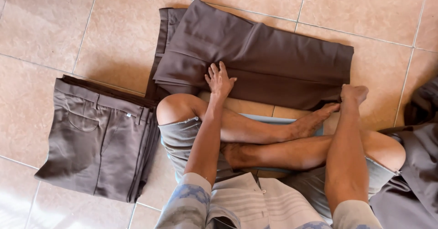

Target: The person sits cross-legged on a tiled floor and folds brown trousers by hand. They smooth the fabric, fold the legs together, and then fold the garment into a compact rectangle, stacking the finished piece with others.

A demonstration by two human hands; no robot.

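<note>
Here the person sits cross-legged on the tan tiled floor (54,23), the left hand (219,80) spread flat on the folded dark brown trousers (273,60) at twelve o'clock, pinning the crease, while the right hand (353,93) pinches their lower edge. A finished stack of grey-brown folded trousers (98,142) waits at nine o'clock.

Matt brown cloth trousers (269,60) lie on glossy, smooth ceramic floor tiles (41,23).

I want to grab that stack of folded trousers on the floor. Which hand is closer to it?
Left. The left hand presses the dark brown trousers, just right of the folded stack. The right hand is far across, at their right edge.
</note>
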